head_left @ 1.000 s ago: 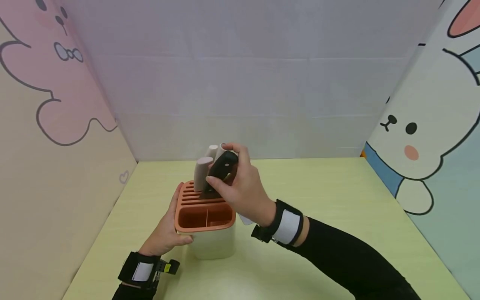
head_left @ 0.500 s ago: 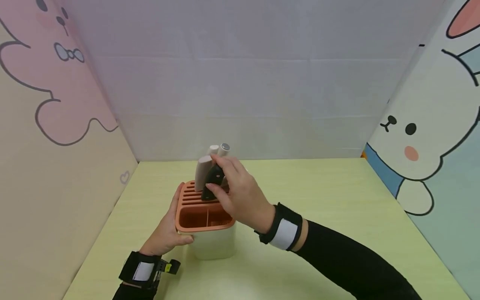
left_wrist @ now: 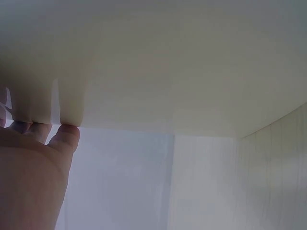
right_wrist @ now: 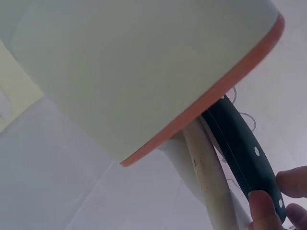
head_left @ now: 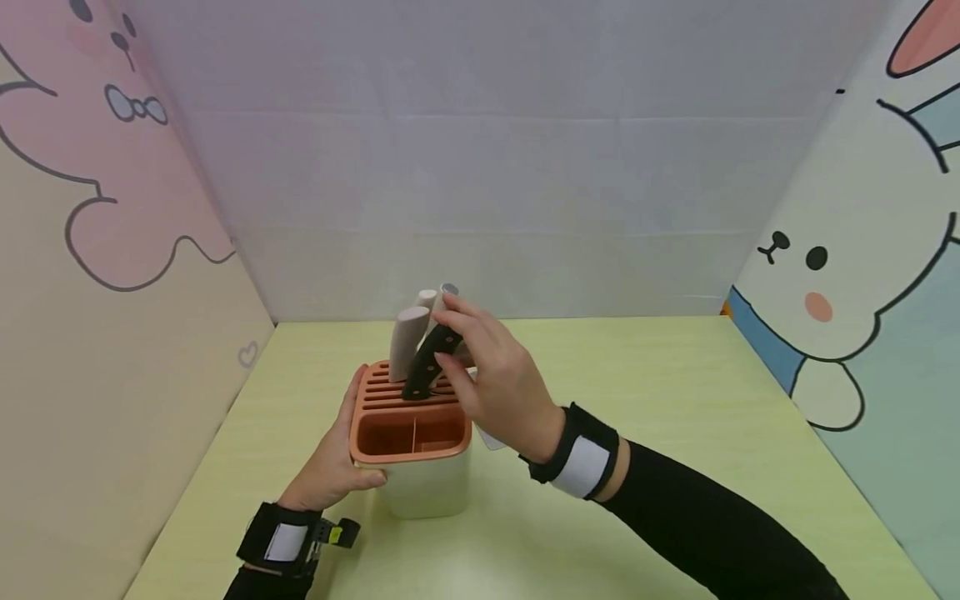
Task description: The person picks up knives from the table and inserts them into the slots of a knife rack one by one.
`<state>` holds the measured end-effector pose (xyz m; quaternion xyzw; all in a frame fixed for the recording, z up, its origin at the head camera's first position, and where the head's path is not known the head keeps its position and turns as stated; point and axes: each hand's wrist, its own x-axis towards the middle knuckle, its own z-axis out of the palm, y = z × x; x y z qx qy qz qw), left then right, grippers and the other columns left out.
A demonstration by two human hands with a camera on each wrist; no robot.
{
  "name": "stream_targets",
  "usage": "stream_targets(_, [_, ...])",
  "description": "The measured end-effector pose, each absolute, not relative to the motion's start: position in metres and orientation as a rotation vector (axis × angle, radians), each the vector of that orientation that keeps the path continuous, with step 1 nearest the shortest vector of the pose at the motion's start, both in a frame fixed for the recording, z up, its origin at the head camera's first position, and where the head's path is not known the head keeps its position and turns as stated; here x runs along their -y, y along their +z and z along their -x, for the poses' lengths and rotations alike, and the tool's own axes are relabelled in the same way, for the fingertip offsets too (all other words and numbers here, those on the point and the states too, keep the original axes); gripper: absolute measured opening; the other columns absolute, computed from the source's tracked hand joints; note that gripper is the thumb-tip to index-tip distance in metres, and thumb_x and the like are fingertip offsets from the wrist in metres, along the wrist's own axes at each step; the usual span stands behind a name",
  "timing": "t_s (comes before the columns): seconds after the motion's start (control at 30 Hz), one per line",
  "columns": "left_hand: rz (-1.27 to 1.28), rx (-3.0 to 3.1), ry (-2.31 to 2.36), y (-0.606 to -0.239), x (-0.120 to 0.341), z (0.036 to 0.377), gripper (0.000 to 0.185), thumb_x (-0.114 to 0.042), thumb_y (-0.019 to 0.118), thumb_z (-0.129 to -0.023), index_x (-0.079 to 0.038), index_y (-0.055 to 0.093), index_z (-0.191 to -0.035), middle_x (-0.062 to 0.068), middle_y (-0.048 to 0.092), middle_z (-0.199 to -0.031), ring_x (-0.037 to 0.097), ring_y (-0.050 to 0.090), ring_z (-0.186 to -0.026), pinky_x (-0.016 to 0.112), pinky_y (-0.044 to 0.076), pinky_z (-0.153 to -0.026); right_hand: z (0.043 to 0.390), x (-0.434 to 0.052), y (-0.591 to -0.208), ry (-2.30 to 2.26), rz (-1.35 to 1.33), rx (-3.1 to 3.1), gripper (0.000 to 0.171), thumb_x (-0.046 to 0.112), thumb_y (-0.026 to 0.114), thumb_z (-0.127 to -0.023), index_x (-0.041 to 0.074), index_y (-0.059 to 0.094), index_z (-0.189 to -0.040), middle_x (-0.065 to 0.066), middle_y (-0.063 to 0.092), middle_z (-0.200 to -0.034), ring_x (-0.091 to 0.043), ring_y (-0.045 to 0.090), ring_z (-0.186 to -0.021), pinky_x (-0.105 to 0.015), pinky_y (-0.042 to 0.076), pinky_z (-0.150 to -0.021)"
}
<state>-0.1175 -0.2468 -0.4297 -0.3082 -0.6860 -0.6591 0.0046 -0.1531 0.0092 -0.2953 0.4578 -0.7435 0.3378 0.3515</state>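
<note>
A pale knife holder (head_left: 423,492) with an orange slotted top (head_left: 375,393) stands on the table. My left hand (head_left: 327,467) holds its left side, thumb at the front; in the left wrist view, fingertips (left_wrist: 69,134) rest against the pale wall. A black-handled knife (head_left: 427,367) sits in the slots, its handle leaning right and its blade hidden. My right hand (head_left: 502,375) pinches the upper end of that handle between thumb and fingers, also visible in the right wrist view beside the riveted black handle (right_wrist: 244,148).
Behind the black handle, several light handles (head_left: 407,337) rise from the holder. The holder's front has two open compartments (head_left: 412,433). A pale flat thing (head_left: 491,442) lies right of it, partly hidden. Cartoon-printed walls enclose the yellow table (head_left: 637,392).
The black-handled knife went down into the slotted top, its handle dropping lower. Since half a second ago, the right hand has shifted slightly right and the handle leans further right. The left hand stays put.
</note>
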Motion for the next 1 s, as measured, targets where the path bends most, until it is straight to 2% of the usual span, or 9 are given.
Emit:
stream_targets(0.17, [0.971,2.138,-2.085,-0.429,0.248,0.117,0.125,-0.029,0.083,-0.076,-0.019,-0.015,-0.153,0.009,0.008,-0.16,0.02,0.037,-0.136,0.032,0.044,-0.101,0.153,-0.012,-0.293,0.971,-1.211,1.834,0.038,-0.004,0.068,-0.085,-0.006,0.053,-0.12,-0.022,0.052,-0.132,-0.023,0.062,-0.106,-0.019,0.055,-0.075])
stream_targets(0.3, [0.96,2.141,-2.091,-0.428,0.247,0.116,0.125,-0.028,0.083,-0.076,-0.022,-0.014,-0.154,0.01,0.009,-0.159,0.02,0.038,-0.136,0.032,0.044,-0.101,0.155,-0.019,-0.289,1.021,-1.176,1.758,0.034,-0.006,0.065,-0.085,-0.006,0.054,-0.117,-0.021,0.056,-0.126,-0.024,0.062,-0.107,-0.022,0.057,-0.07])
stream_targets(0.47, [0.954,2.141,-2.094,-0.427,0.248,0.114,0.125,-0.027,0.084,-0.075,-0.023,-0.013,-0.154,0.01,0.009,-0.159,0.02,0.038,-0.135,0.032,0.044,-0.101,0.163,-0.035,-0.287,1.138,-1.02,1.716,0.03,-0.003,0.061,-0.088,-0.007,0.052,-0.117,-0.017,0.06,-0.115,-0.023,0.062,-0.104,-0.026,0.058,-0.064])
stream_targets(0.57, [0.952,2.149,-2.083,-0.426,0.248,0.115,0.124,-0.028,0.083,-0.076,-0.023,-0.013,-0.154,0.009,0.009,-0.16,0.02,0.038,-0.136,0.032,0.044,-0.101,0.173,-0.05,-0.29,1.269,-0.911,1.753,0.029,-0.003,0.059,-0.091,-0.008,0.05,-0.118,-0.017,0.06,-0.105,-0.022,0.062,-0.095,-0.024,0.057,-0.06])
stream_targets(0.7, [0.943,2.174,-2.052,-0.425,0.249,0.116,0.125,-0.031,0.083,-0.076,-0.02,-0.015,-0.153,0.008,0.008,-0.16,0.019,0.038,-0.136,0.031,0.044,-0.101,0.201,-0.07,-0.311,1.367,-0.766,1.919,0.025,0.002,0.058,-0.093,-0.005,0.052,-0.116,-0.013,0.06,-0.093,-0.02,0.06,-0.082,-0.02,0.052,-0.056])
stream_targets(0.83, [0.926,2.176,-2.058,-0.424,0.249,0.116,0.124,-0.031,0.083,-0.076,-0.022,-0.014,-0.154,0.008,0.009,-0.16,0.018,0.039,-0.135,0.031,0.044,-0.101,0.238,-0.082,-0.349,1.287,-0.625,2.241,0.021,0.015,0.059,-0.095,0.003,0.057,-0.112,-0.005,0.062,-0.084,-0.017,0.058,-0.073,-0.026,0.046,-0.056])
stream_targets(1.0, [0.947,2.149,-2.092,-0.427,0.246,0.116,0.124,-0.027,0.083,-0.077,-0.021,-0.014,-0.154,0.013,0.006,-0.159,0.024,0.037,-0.136,0.032,0.044,-0.1,0.273,-0.082,-0.391,1.097,-0.52,2.597,0.026,0.025,0.057,-0.096,0.005,0.059,-0.112,-0.004,0.063,-0.081,-0.018,0.055,-0.063,-0.031,0.045,-0.056])
